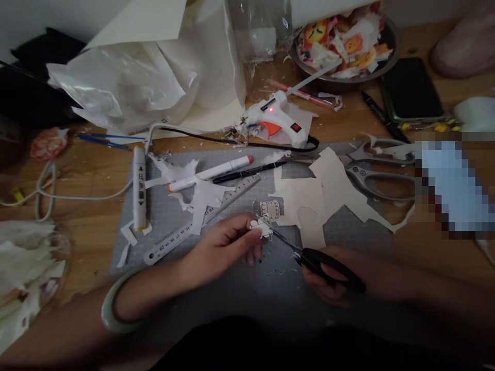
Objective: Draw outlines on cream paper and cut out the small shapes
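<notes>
Between the thumb and fingers of my left hand (pixel 234 239) is a small white paper cutout (pixel 260 228) with black drawn outlines. My right hand (pixel 332 275) grips black-handled scissors (pixel 328 268). Their blades point left and reach the cutout's edge; whether they bite into it I cannot tell. Just behind the cutout, a second outlined paper piece (pixel 269 209) lies on the grey cutting mat (pixel 232 299). Cream paper scraps (pixel 309 193) lie beyond the scissors. A pale green bangle circles my left wrist.
A white glue gun (pixel 282 121) with a lit red light lies at the back. Nearby are a metal ruler (pixel 201 221), markers (pixel 211 173), large grey scissors (pixel 379 170), a phone (pixel 412 90) and a bowl (pixel 348 80) of coloured paper pieces. A cable runs along the left.
</notes>
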Demonstrator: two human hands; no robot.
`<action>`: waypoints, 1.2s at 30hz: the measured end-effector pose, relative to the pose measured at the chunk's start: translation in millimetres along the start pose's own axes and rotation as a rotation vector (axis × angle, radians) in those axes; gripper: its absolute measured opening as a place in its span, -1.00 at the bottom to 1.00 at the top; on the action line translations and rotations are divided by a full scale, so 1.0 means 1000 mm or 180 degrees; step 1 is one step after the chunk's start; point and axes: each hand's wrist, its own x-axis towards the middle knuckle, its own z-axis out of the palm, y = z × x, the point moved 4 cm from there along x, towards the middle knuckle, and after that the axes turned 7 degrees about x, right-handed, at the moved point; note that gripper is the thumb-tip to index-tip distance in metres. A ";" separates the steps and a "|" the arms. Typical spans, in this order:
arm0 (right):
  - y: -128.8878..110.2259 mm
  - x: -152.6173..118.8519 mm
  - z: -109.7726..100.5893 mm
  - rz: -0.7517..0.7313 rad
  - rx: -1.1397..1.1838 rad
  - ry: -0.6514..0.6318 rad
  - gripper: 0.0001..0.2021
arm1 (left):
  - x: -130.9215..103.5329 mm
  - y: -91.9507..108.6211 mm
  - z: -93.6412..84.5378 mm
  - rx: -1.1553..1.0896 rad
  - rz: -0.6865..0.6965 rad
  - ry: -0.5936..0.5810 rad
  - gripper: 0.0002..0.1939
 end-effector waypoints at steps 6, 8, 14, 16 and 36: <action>0.001 0.001 -0.001 -0.0035 0.0055 -0.0063 -0.53 | 0.001 -0.001 -0.001 -0.0100 -0.0002 0.0075 -0.72; 0.001 0.001 0.000 -0.0029 0.0075 -0.0080 -0.52 | 0.000 -0.001 -0.001 -0.0108 0.0006 0.0097 -0.72; 0.000 0.001 0.000 -0.0040 0.0089 -0.0102 -0.53 | 0.001 -0.001 0.000 -0.0099 0.0014 0.0107 -0.74; 0.000 0.001 0.001 -0.0039 0.0076 -0.0125 -0.55 | 0.001 -0.001 -0.001 -0.0083 0.0001 0.0131 -0.74; 0.001 0.000 0.000 -0.0038 0.0181 -0.0110 -0.51 | 0.000 0.000 -0.002 -0.0025 0.0023 0.0185 -0.76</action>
